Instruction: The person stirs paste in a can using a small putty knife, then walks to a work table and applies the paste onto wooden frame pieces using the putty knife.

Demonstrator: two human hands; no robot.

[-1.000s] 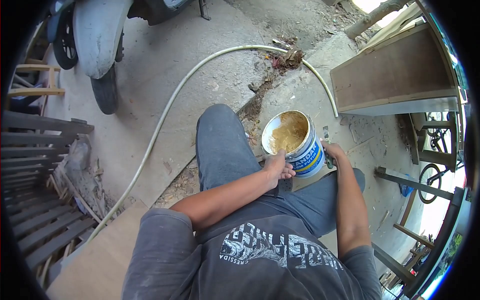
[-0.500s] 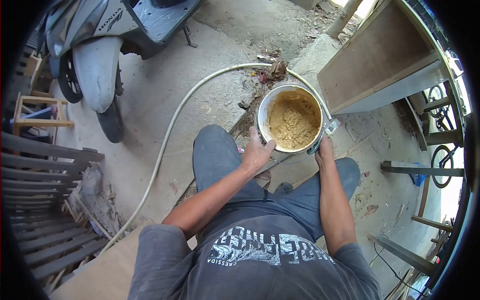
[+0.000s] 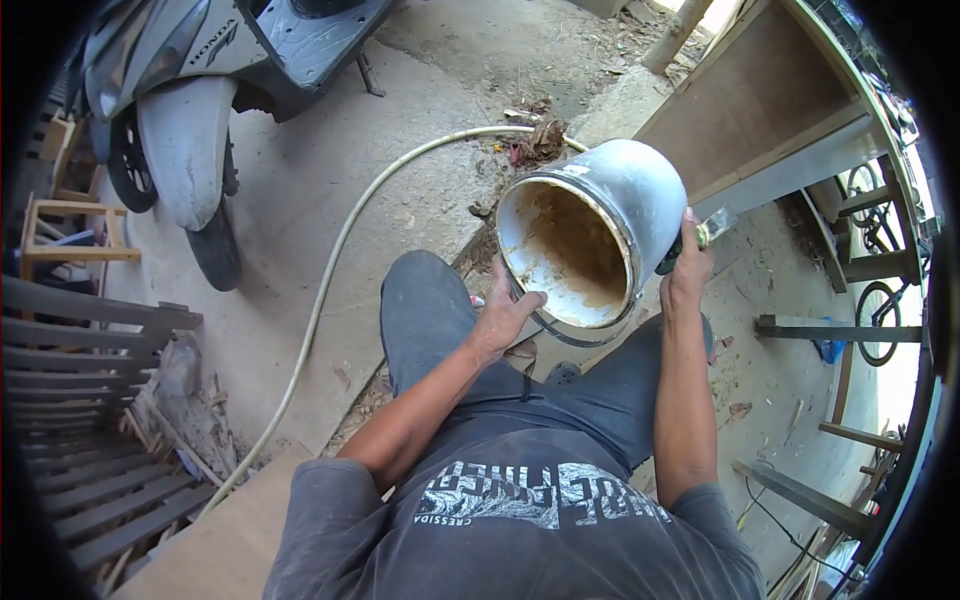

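A white bucket [image 3: 640,190] is tilted on its side above my knees, its mouth turned toward me. Brown paste coats the inside, and the lower inner wall shows white. My left hand [image 3: 502,318] grips the rim at the lower left, thumb inside the mouth. On the bucket's right side my right hand [image 3: 688,268] has its fingers against the outer wall, with a putty knife [image 3: 716,226] with a clear-looking blade and dark green handle held there too. The bucket's dark handle hangs below the rim.
A pale hose [image 3: 325,285] curves over the concrete floor. The motorbike [image 3: 185,150] stands at the upper left, above a slatted wooden rack [image 3: 110,335]. On the right are a wooden cabinet [image 3: 760,95] and a wooden beam [image 3: 840,331].
The bucket has tipped from nearly upright to lying over, its base swung up and right. My right hand has risen along its side with the putty knife. My left hand stays at the rim.
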